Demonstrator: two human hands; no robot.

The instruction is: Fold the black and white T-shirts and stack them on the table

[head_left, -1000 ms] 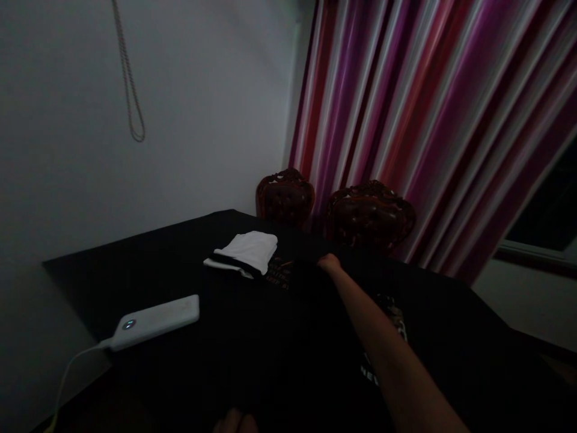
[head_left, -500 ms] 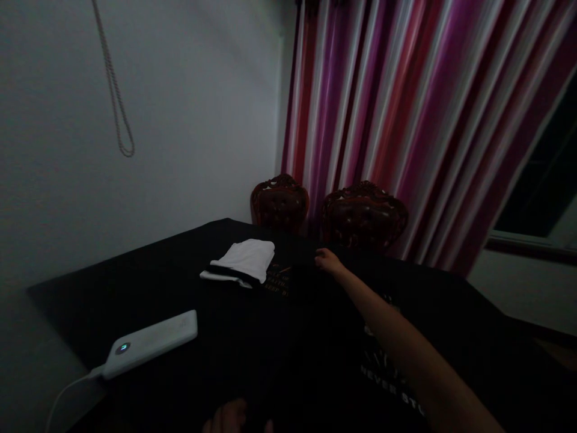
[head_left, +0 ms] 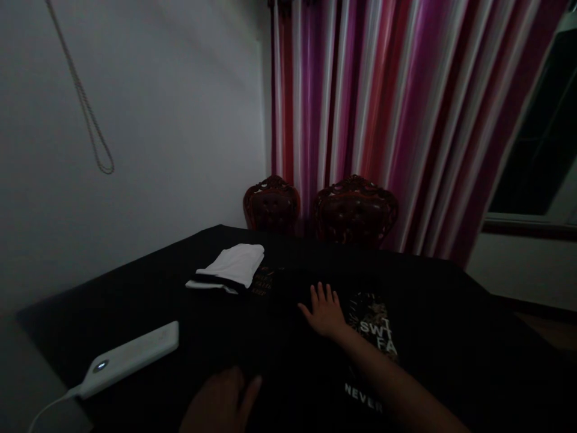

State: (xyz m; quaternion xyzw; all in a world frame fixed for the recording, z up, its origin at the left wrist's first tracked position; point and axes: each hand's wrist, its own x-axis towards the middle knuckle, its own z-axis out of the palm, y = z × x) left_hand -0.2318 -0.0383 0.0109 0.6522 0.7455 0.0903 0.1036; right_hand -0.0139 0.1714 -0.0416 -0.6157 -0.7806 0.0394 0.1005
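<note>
A black garment with white lettering (head_left: 363, 397) and a patterned print lies on the dark table, its outline lost in the dimness. My right hand (head_left: 325, 311) rests flat on the black cloth, fingers spread, just left of the print. At the bottom edge is my left hand (head_left: 216, 400), dark and partly cut off. Its thumb stands apart from the bent fingers, and nothing shows in it. Beyond the hands, a folded white cloth with a black band (head_left: 234, 264) sits beside another dark printed piece (head_left: 262, 282).
On the left of the black-covered table (head_left: 135, 282) lies a white power bank (head_left: 135, 358) with a lit display and a cable. Two carved chairs (head_left: 271, 204) stand behind the table, before a striped curtain (head_left: 351, 108). A beaded cord (head_left: 85, 99) hangs by the wall.
My right hand has drawn back toward me from the far part of the cloth and now lies spread, uncovering more print. My left hand has come further into view. The view has shifted slightly right.
</note>
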